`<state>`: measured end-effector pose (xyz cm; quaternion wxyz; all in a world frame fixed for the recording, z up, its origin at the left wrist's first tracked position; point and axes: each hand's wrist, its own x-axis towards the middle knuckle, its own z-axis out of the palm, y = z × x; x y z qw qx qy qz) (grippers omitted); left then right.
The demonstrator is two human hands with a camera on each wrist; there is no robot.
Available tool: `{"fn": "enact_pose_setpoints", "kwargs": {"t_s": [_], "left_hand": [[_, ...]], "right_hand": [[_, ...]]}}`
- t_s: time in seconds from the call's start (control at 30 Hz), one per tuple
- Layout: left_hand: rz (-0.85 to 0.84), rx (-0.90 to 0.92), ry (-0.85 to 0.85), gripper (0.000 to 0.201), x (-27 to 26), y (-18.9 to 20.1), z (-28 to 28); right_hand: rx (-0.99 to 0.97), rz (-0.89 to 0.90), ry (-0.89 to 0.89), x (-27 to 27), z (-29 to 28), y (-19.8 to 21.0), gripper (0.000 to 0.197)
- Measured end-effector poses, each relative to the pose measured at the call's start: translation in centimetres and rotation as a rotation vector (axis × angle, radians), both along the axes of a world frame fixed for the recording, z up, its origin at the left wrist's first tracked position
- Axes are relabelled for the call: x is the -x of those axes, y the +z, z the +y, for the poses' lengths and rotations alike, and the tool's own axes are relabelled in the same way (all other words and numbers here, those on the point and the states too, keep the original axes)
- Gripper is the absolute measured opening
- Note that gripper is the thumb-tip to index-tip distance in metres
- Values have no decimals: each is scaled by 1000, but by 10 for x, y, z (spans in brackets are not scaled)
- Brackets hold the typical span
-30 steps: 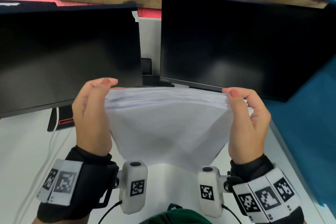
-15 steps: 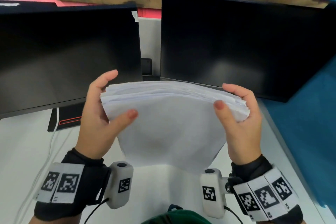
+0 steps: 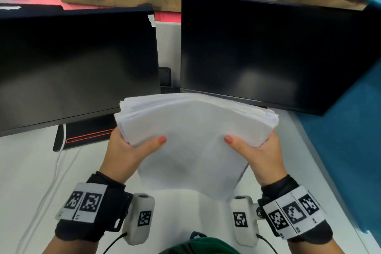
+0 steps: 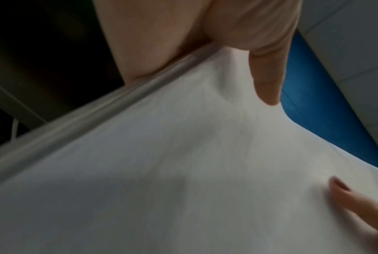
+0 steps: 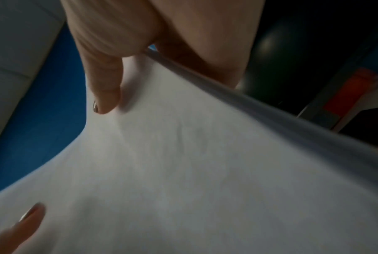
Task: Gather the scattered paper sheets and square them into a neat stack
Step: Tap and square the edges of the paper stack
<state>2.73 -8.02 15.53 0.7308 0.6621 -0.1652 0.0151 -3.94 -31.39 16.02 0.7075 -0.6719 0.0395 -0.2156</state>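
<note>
Two dark monitors [image 3: 274, 51] are seen beyond the hands, above a white desk [image 3: 24, 171]. Between the hands, a thick stack of paper sheets [image 3: 191, 130] is held up off the desk, bowed upward in the middle. The left hand [image 3: 125, 150] is clamped on the stack's left side, thumb pressed on the near face, fingers hidden behind. The right hand [image 3: 257, 150] is gripped on the right side likewise. At the far edge, beyond the thumbs, sheet ends are seen staggered, so squaring is judged unfinished. For this step to be done well, the grip should be loosened slightly, the stack stood on one edge and tapped on the desk below the wrists, then turned and tapped again. If squeezed too hard, the sheets cannot be settled level.
</note>
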Motion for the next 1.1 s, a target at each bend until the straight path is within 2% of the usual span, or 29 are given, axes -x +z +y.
{"fn": "enact_pose_setpoints", "kwargs": {"t_s": [0.03,0.07,0.13,0.2,0.23,0.3,0.37,0.43,0.57,0.7,0.77,0.83,0.93,0.97,1.0,1.07,1.1], "left_hand": [[-11,20,16,37,2,0,-5],[-29,35,35,41,2,-1,-9],[-45,58,52,41,0,-1,-10],[-43,44,30,36,-1,0,-6],[-28,37,7,37,-1,-1,-3],[32,25,-23,52,-1,-9,2],[91,-4,-29,62,0,-19,2],[123,-33,-27,43,1,-22,-6],[109,-60,25,38,-2,-24,-12],[157,-133,-28,40,-1,-41,-6],[183,-184,-5,30,3,-45,-9],[178,-205,60,9,3,-46,-12],[145,-234,74,54,0,-46,-12],[141,-244,95,60,-1,-44,-11],[141,-240,97,56,-1,-43,-11],[160,-175,139,22,-3,-40,-12],[175,-135,174,13,-3,-38,-12]], "right_hand": [[-21,-6,-1,-1,3,-1,41],[-28,-27,-4,-1,5,0,39],[-14,-66,-29,-2,6,0,48],[-17,-98,-20,0,3,1,34],[-20,-95,-20,2,1,1,37],[34,-53,-16,3,-1,-1,70],[43,-40,-33,2,1,-4,77],[57,-20,-42,1,7,-6,77],[29,33,-116,-1,4,-13,49],[26,144,-50,1,2,-30,34],[-13,174,-47,2,6,-36,33],[-20,170,-72,0,8,-38,30],[20,150,-106,-6,6,-35,28],[41,144,-123,-8,5,-33,31],[63,137,-140,-9,4,-34,36],[116,163,-190,-9,-2,-41,50],[143,221,-231,-7,-6,-46,62]]}}
